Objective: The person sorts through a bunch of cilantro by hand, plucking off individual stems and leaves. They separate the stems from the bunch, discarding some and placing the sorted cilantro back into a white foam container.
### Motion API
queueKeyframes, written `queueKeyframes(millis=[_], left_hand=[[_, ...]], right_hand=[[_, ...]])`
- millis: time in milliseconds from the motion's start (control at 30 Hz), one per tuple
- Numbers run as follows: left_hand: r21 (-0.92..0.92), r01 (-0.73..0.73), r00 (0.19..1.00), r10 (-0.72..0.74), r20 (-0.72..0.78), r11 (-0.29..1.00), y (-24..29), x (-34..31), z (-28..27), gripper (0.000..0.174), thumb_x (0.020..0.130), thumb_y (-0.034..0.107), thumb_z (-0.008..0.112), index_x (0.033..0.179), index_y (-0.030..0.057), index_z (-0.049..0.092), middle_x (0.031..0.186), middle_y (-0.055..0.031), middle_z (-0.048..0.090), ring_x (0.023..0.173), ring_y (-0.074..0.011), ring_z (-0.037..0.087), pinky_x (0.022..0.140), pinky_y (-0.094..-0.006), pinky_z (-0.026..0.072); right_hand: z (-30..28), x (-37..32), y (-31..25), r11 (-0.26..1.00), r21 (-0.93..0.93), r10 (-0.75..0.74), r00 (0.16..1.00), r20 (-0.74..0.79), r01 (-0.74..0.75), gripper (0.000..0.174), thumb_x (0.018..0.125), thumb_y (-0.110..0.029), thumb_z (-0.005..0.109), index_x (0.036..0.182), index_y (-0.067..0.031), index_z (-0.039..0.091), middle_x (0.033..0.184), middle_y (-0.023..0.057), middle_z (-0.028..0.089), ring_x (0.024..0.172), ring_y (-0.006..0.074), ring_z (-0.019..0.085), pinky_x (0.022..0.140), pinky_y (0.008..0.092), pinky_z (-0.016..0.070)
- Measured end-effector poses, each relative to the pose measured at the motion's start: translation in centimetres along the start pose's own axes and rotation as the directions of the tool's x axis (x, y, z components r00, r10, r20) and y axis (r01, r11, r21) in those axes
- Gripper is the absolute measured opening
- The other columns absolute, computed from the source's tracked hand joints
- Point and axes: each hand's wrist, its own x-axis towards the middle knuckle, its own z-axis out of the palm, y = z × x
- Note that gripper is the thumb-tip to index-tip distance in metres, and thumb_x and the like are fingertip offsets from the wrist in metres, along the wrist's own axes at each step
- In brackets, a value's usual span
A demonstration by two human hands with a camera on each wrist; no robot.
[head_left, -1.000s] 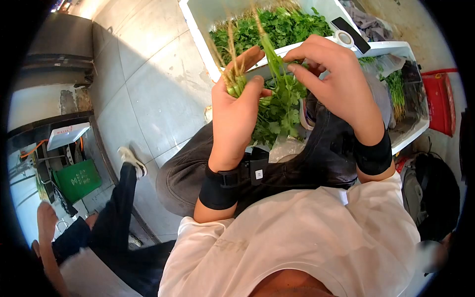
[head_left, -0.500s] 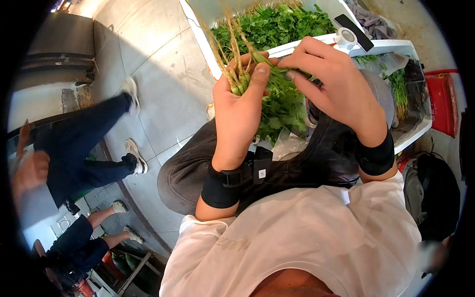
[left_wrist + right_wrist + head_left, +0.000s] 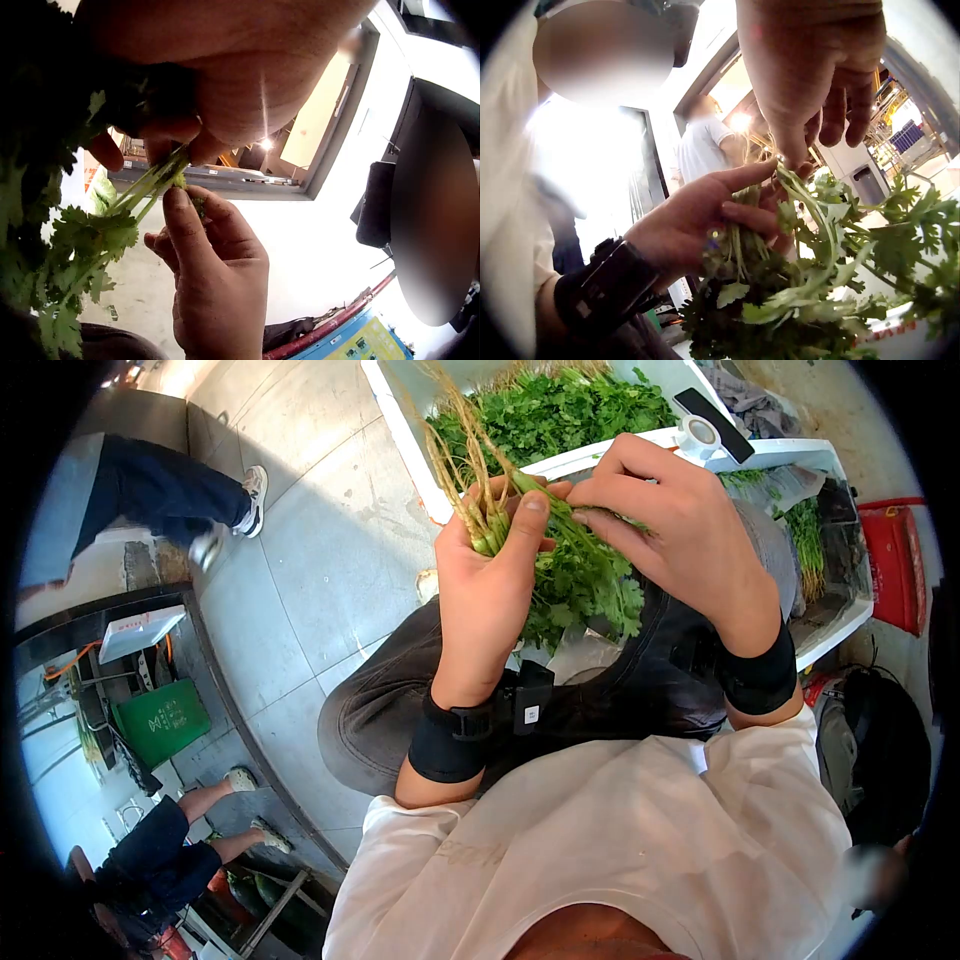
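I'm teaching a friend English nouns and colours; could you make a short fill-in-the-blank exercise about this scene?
1. The left hand grips coriander by the ends bearing pale, stringy ____.
2. The right hand wears a wristband coloured ____.
3. The bin at far left is coloured ____.
Missing words: roots; black; green

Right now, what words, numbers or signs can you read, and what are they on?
I can't read any for sure.
Green crate: white marks, too blurred.
White panel beside it: red marks, too small.
Black wrist device: white label, too small.
Blue-and-yellow board: tiny marks, too blurred.
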Motion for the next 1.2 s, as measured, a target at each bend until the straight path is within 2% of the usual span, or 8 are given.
queueKeyframes(millis=[233,300,433,500,733,833,1033,1200], left_hand=[[0.106,0.049,0.998,-0.053,0.029,0.993,0.2,-0.2,0.1,0.019,0.099,0.018,0.066,0.109,0.0012,0.065,0.086,0.0016,0.065,0.074,-0.0051,0.057,0.063,-0.0223,0.0448],[0.137,0.056,0.998,-0.06,0.028,0.989,0.3,-0.3,0.4,0.017,0.101,0.018,0.062,0.107,0.0021,0.063,0.063,0.0054,0.047,0.053,-0.0046,0.041,0.064,-0.0241,0.0483],[0.117,0.053,0.996,-0.06,0.061,0.992,0.4,-0.4,0.4,0.015,0.101,0.017,0.062,0.108,0.003,0.062,0.064,0.0057,0.048,0.053,-0.0042,0.04,0.062,-0.0234,0.0469],[0.119,0.07,0.993,-0.081,0.082,0.99,0.5,-0.4,0.3,0.014,0.101,0.015,0.061,0.11,0.0039,0.062,0.066,0.0054,0.049,0.054,-0.0039,0.041,0.062,-0.0228,0.0462],[0.13,0.014,0.994,-0.029,0.109,0.991,0.4,-0.5,0.2,0.015,0.101,0.014,0.06,0.113,0.004,0.062,0.067,0.0044,0.05,0.056,-0.0036,0.042,0.055,-0.0213,0.0373],[0.056,0.05,0.987,-0.058,0.149,0.997,0.6,-0.4,-0.3,0.012,0.099,0.012,0.065,0.107,0.0028,0.064,0.083,0.005,0.061,0.067,-0.0018,0.048,0.058,-0.0209,0.0379],[0.006,0.017,0.992,-0.018,0.126,1.0,0.0,-0.3,-0.5,0.018,0.102,0.021,0.064,0.109,0.0044,0.064,0.078,0.0041,0.06,0.06,-0.0005,0.046,0.051,-0.019,0.0346],[-0.01,0.031,0.988,-0.029,0.154,0.999,0.3,-0.4,-0.6,0.019,0.102,0.022,0.064,0.109,0.0044,0.065,0.078,0.0045,0.06,0.062,-0.0006,0.046,0.053,-0.0193,0.0351]], right_hand=[[-0.4,0.3,0.0,1.0,0.015,-0.001,0.997,-0.079,0.003,0.018,0.08,0.0,0.077,0.097,-0.0022,0.071,0.085,0.0086,0.059,0.073,0.0253,0.061,0.062,0.0339,0.0489],[-0.3,0.4,0.0,1.0,-0.005,0.001,0.991,-0.131,-0.002,0.013,0.081,-0.009,0.077,0.092,-0.0063,0.071,0.085,0.0065,0.06,0.072,0.0268,0.064,0.062,0.0352,0.0524],[-0.3,0.4,0.1,1.0,0.001,0.008,0.991,-0.135,-0.008,0.012,0.081,-0.009,0.077,0.092,-0.0059,0.071,0.086,0.0064,0.061,0.072,0.0272,0.064,0.063,0.0353,0.0528],[-0.2,0.4,0.1,1.0,0.025,-0.001,0.986,-0.169,0.005,0.015,0.078,0.002,0.077,0.092,-0.0003,0.071,0.084,0.0102,0.062,0.072,0.0265,0.063,0.063,0.0327,0.0504],[-0.2,0.5,0.2,0.998,0.053,-0.004,0.981,-0.194,0.014,0.017,0.077,0.003,0.078,0.092,0.0005,0.071,0.084,0.0108,0.062,0.073,0.0269,0.063,0.065,0.0326,0.0502],[-0.4,0.6,0.2,0.997,0.073,-0.01,0.983,-0.184,0.024,0.02,0.077,0.003,0.078,0.096,-0.0001,0.073,0.084,0.0106,0.062,0.074,0.0261,0.062,0.065,0.0325,0.0497],[-0.7,0.4,0.5,0.99,0.141,0.018,1.0,-0.001,-0.018,0.031,0.077,0.002,0.079,0.107,-0.0029,0.076,0.084,0.0074,0.062,0.073,0.0206,0.059,0.064,0.0306,0.0479],[-0.7,0.6,0.7,0.983,0.165,-0.071,0.994,-0.082,0.084,0.028,0.076,0.001,0.081,0.103,-0.0031,0.077,0.099,0.0093,0.064,0.078,0.0184,0.061,0.065,0.03,0.0484]])
